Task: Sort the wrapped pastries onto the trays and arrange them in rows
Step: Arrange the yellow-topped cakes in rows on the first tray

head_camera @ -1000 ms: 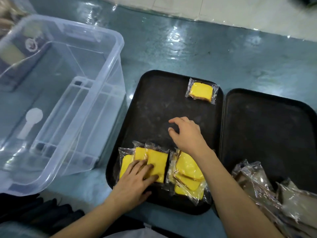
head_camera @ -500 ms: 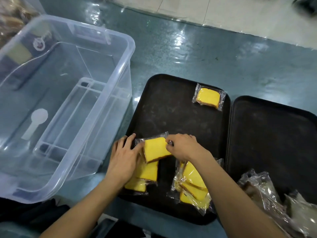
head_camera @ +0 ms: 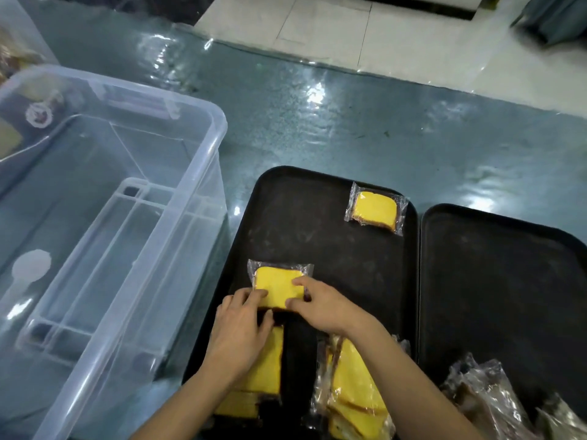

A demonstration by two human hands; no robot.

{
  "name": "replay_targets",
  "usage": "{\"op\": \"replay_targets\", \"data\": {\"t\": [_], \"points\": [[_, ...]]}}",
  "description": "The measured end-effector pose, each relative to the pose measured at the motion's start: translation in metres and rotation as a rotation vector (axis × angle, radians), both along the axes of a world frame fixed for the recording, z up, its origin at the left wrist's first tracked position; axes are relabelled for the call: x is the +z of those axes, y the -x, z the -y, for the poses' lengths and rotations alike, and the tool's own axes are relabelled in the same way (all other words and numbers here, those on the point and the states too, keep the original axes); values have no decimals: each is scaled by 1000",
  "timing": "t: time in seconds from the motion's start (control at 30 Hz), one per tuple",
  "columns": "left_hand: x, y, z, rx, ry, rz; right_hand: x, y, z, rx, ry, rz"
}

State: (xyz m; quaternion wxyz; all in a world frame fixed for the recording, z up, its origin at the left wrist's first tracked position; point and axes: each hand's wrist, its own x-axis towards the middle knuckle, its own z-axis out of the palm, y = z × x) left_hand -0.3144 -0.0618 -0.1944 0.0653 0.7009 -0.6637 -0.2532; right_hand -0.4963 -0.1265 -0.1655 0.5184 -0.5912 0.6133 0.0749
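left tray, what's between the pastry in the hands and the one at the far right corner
Head view: only bare tray between the held pastry and the far pastry.

Food-packing workroom, glossy teal floor [head_camera: 317, 128], black serving trays [head_camera: 495, 281], clear plastic crate [head_camera: 203, 173]
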Motion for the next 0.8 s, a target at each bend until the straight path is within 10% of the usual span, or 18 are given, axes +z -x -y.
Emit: {"op": "replay_targets", "data": {"t": [0.37,0.8], "points": [[-25,36,158,72,59,-174,-14,7,91,-282,352,55],[-49,29,184,-116,62,83,-58,5,125,154,580,-220]]}}
